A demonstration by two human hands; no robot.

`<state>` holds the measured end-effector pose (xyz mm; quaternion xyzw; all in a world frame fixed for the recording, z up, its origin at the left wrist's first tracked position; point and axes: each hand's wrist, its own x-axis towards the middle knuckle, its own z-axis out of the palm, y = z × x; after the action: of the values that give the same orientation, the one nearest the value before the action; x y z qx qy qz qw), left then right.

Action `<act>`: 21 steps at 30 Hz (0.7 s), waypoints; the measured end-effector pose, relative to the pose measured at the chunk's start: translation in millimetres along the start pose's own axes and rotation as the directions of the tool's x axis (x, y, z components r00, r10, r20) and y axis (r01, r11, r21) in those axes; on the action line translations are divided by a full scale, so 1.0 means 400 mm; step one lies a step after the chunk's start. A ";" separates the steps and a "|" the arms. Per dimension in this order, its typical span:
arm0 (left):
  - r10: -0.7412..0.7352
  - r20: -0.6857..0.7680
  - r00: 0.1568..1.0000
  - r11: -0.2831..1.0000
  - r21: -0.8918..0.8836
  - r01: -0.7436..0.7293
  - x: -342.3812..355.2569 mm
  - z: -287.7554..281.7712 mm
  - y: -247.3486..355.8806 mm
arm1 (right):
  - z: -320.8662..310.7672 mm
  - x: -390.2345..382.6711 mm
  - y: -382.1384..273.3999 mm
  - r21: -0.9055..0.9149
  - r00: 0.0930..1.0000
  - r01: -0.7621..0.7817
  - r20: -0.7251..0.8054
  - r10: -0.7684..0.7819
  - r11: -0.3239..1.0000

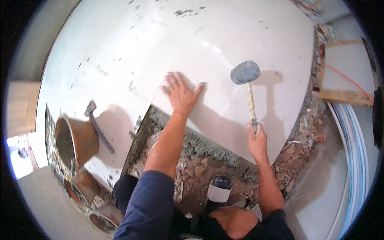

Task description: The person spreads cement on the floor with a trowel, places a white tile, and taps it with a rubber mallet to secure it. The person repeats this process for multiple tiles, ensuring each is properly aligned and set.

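My left hand (181, 95) lies flat on a pale floor tile (216, 86), fingers spread and holding nothing. In my right hand (257, 140) is the light, speckled handle of a rubber mallet (245, 72) with a dark grey head. The mallet head is raised over the tile, and its shadow falls to the right of it. Grey mortar (208, 146) shows along the tile's near edge, in front of my legs. A hammer (98, 126) lies on the tiled floor to the left, apart from both hands.
A brown bucket (86, 140) stands beside the hammer, with more buckets (105, 218) nearer me. Broken rubble (196, 172) covers the ground around my sandalled foot (220, 188). On the right are long white and blue pipes (354, 148) and a wood-framed panel (346, 96).
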<state>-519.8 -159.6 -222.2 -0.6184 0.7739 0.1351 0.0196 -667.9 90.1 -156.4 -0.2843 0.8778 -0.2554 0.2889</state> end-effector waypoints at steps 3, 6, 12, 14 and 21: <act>0.283 -0.100 0.954 0.959 0.008 -0.284 0.058 0.009 0.107 | -0.041 -0.008 0.015 0.091 0.989 0.094 -0.127 -0.082 0.991; 0.520 -0.031 0.854 0.854 0.031 -0.519 0.106 0.041 0.253 | -0.066 0.050 0.031 0.215 0.955 0.158 -0.281 -0.094 0.964; 0.418 0.071 0.906 0.908 0.010 -0.420 0.141 0.035 0.304 | -0.114 0.307 0.026 -0.199 0.995 0.029 -0.090 -0.047 0.980; 0.390 0.091 0.916 0.919 0.020 -0.394 0.154 0.027 0.312 | -0.135 0.342 0.013 -0.057 0.978 0.021 -0.207 -0.033 0.998; 0.328 0.146 0.933 0.943 -0.002 -0.332 0.168 0.008 0.322 | -0.151 0.435 -0.083 -0.193 0.996 0.027 -0.079 -0.043 0.981</act>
<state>-660.0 -197.1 -214.9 -0.4681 0.8647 0.1720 0.0596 -812.4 -28.7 -156.4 -0.3152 0.9045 -0.1861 0.2189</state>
